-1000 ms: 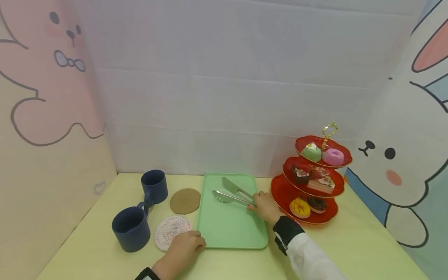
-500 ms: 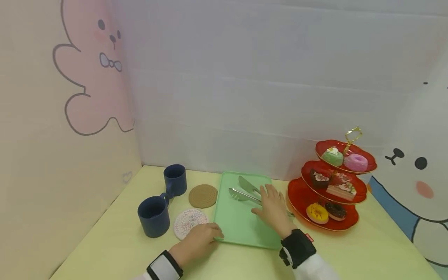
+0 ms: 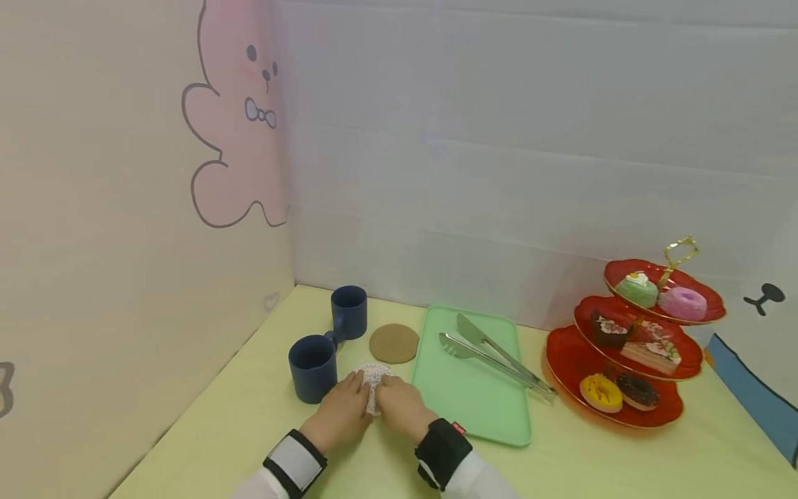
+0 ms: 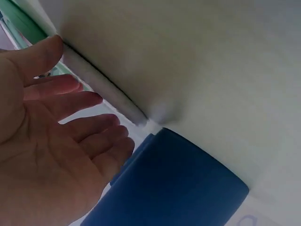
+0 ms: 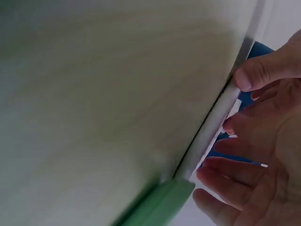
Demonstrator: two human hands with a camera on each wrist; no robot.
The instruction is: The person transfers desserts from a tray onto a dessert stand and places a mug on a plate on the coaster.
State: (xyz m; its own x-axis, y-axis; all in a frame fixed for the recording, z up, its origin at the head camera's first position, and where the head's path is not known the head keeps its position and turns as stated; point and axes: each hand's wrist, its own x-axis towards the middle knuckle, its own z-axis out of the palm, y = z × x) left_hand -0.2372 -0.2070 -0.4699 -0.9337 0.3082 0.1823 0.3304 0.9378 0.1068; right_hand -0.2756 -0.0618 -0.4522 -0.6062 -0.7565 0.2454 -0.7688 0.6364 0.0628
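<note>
A round white speckled coaster (image 3: 375, 374) lies on the table between both hands, partly covered by their fingers. My left hand (image 3: 341, 412) reaches its left side; in the left wrist view its thumb touches the coaster's edge (image 4: 106, 87), the other fingers spread loosely over the top. From the opposite side my right hand (image 3: 402, 409) meets it; in the right wrist view the thumb tip rests at the coaster's edge (image 5: 209, 127), fingers loosely bent above. Close beside the left fingers stands a dark blue mug (image 3: 313, 371).
Another blue mug (image 3: 349, 312) stands behind the first, near a brown woven coaster (image 3: 394, 343). Metal tongs (image 3: 492, 360) lie across the green tray (image 3: 474, 409), handle end over its right edge. At right stands a red three-tier stand (image 3: 567, 360) with toy cakes and donuts.
My right hand has left the tongs on the tray and moved left to the white coaster. My left hand has moved from the tray's corner to the coaster. The head view has turned left.
</note>
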